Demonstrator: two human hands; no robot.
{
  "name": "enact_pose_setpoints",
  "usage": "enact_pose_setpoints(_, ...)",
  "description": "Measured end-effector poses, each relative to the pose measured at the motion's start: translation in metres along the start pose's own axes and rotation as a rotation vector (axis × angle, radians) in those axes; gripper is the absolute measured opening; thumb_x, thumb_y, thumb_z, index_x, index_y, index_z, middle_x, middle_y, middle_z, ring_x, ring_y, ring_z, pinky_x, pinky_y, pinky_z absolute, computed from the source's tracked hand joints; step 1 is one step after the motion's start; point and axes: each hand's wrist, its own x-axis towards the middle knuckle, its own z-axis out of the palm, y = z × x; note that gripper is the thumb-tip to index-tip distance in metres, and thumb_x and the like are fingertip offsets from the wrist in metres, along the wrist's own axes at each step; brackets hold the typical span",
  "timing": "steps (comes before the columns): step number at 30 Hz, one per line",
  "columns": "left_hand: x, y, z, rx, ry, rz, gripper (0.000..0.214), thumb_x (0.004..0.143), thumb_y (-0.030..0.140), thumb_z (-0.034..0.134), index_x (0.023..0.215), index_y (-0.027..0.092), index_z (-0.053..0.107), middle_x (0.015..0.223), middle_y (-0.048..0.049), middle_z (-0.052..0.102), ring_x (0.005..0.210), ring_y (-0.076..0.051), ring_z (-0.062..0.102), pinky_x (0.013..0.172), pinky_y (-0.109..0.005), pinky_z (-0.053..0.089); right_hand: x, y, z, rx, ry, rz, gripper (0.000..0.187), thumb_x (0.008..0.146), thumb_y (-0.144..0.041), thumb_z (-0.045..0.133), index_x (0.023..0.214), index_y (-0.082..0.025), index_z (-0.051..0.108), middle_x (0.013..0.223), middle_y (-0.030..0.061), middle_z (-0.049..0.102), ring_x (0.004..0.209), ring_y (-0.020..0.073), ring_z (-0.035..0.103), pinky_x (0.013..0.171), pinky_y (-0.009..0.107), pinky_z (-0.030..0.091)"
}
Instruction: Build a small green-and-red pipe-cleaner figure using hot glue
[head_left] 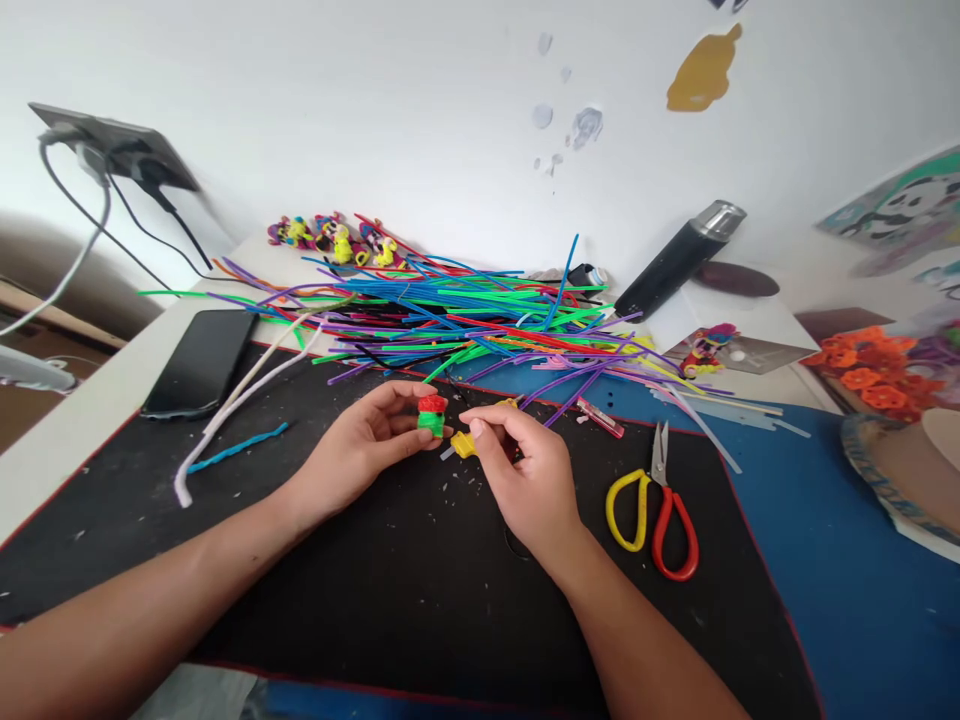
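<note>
My left hand (367, 432) is closed around a small fuzzy piece (430, 418), red on top and green below, like coiled pipe cleaner. Close to its right, my right hand (525, 455) has thumb and forefinger pinched together. What they hold, if anything, is too small to make out. Partly hidden beneath those fingers is a yellow plastic object (465, 444) with a translucent stub at its left end; its kind is unclear. Both hands are above the black mat (360, 610), where small scraps lie scattered.
Many coloured pipe cleaners (450, 300) are piled at the back. Scissors (656, 510) with yellow and red handles lie right. A phone (201, 362) and a twisted blue pipe cleaner (238, 447) are left. A black flask (679, 260) leans back right; small figures (337, 240) stand near the wall.
</note>
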Motion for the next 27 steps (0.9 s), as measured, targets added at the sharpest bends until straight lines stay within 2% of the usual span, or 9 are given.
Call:
enact_pose_setpoints(5,0.002,-0.001,0.000,0.015,0.029,0.032,0.048,0.082,0.035,0.103,0.120,0.023,0.077,0.121,-0.0077,0.081,0.106,-0.025,0.081,0.098,-0.040,0.070,0.002,0.003,-0.005,-0.022,0.043,0.003,0.025,0.105,-0.034,0.065,0.104,-0.023,0.087,0.085,0.0039,0.081,0.064,0.0160,0.066,0.058,0.028,0.051)
enact_pose_setpoints(11,0.003,-0.005,0.000,-0.050,0.038,0.040,0.049,0.079,0.031,0.105,0.120,0.023,0.079,0.121,-0.0048,0.079,0.106,-0.023,0.081,0.098,-0.036,0.070,0.005,0.007,-0.007,-0.037,0.066,-0.013,0.026,0.106,-0.035,0.064,0.104,-0.023,0.087,0.090,0.0055,0.083,0.067,0.0173,0.067,0.059,0.028,0.052)
enact_pose_setpoints(18,0.007,-0.009,-0.001,-0.061,0.043,0.057,0.051,0.075,0.032,0.107,0.118,0.022,0.082,0.119,-0.0062,0.082,0.105,-0.024,0.081,0.095,-0.035,0.071,0.004,0.010,-0.005,-0.021,0.068,-0.034,0.030,0.106,-0.038,0.063,0.103,-0.021,0.087,0.089,0.0060,0.083,0.067,0.0168,0.066,0.058,0.027,0.048)
enact_pose_setpoints(27,0.009,-0.010,-0.002,-0.074,0.048,0.058,0.057,0.071,0.033,0.110,0.121,0.023,0.084,0.122,-0.0069,0.084,0.104,-0.024,0.084,0.096,-0.034,0.070,0.005,0.015,-0.004,0.004,0.078,-0.038,0.029,0.105,-0.039,0.064,0.103,-0.021,0.087,0.090,0.0062,0.084,0.069,0.0176,0.068,0.063,0.028,0.052)
